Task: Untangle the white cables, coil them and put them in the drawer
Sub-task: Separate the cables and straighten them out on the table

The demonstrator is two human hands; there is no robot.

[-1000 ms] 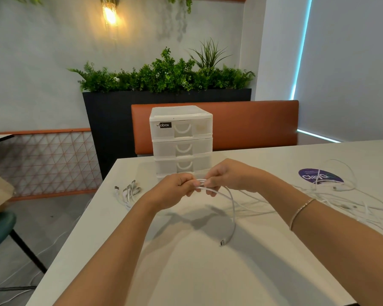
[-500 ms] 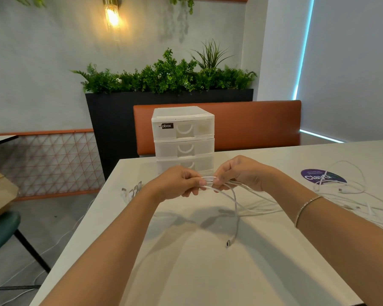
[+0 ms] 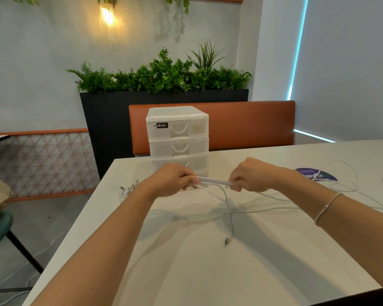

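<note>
Cables (image 3: 212,183) are pinched taut between the left hand (image 3: 175,181) and right hand (image 3: 250,175), in front of the drawers (image 3: 177,138), probably so strands can be separated.

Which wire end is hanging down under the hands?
Look at the white table. Just below the two hands, one thin white cable drops to a small dark metal plug. Unlike the other cables lying flat to the right, it dangles alone.
</note>
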